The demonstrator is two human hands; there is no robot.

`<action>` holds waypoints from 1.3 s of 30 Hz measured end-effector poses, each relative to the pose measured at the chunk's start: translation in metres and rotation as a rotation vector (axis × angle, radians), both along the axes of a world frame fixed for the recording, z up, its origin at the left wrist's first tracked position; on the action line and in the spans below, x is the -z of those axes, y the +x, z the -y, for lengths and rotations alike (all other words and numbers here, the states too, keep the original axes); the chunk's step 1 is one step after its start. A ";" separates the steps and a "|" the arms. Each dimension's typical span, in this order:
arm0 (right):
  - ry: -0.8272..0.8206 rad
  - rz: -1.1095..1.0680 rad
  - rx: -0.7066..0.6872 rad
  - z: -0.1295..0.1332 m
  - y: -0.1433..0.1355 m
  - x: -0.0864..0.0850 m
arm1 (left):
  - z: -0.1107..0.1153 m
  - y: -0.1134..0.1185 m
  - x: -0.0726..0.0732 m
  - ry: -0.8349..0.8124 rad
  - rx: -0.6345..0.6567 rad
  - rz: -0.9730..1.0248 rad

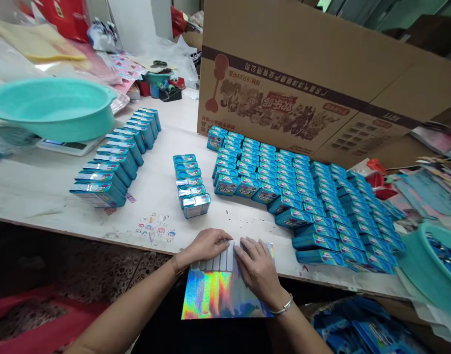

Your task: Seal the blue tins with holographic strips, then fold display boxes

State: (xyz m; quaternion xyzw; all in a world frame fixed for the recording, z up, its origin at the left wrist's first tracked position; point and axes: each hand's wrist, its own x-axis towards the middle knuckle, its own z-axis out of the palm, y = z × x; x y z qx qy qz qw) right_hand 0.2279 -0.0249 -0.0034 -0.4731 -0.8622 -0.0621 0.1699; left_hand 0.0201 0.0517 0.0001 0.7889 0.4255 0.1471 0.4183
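Fingers (225, 242) of both hands pressed flat on white strip row (221, 256) atop holographic sheet (220, 292) at table (155, 216) edge, nothing gripped. Rec: keep pressure even, edges aligned w/ sheet.

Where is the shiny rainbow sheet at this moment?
In the head view, the rainbow sheet lies at the near table edge, bottom centre, overhanging it, under the left hand and right hand.

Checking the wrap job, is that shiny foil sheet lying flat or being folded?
Being folded: the foil sheet hangs off the table edge, its top turned over white-side-up under both hands.
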 end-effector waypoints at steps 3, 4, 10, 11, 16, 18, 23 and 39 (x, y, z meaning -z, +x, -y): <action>-0.006 0.019 0.001 0.008 0.000 -0.001 | 0.001 0.000 -0.004 -0.003 -0.002 -0.032; -0.010 0.016 0.000 0.011 0.000 -0.002 | 0.001 0.001 -0.005 -0.004 -0.004 -0.041; -0.057 -0.035 0.010 0.015 -0.002 -0.015 | 0.001 0.002 -0.009 0.000 0.003 -0.062; -0.073 -0.043 0.011 0.015 -0.002 -0.018 | 0.002 0.002 -0.009 0.004 0.000 -0.064; -0.127 -0.038 0.013 0.013 -0.001 -0.020 | 0.003 0.003 -0.007 0.032 0.006 -0.087; -0.118 -0.016 0.005 0.014 0.002 -0.017 | 0.004 0.003 -0.007 0.041 0.009 -0.091; -0.063 -0.017 -0.064 0.028 0.007 -0.026 | 0.007 0.004 -0.008 0.060 -0.001 -0.117; -0.879 -0.968 0.085 -0.017 -0.019 -0.152 | 0.052 -0.006 -0.040 -0.410 -0.240 0.816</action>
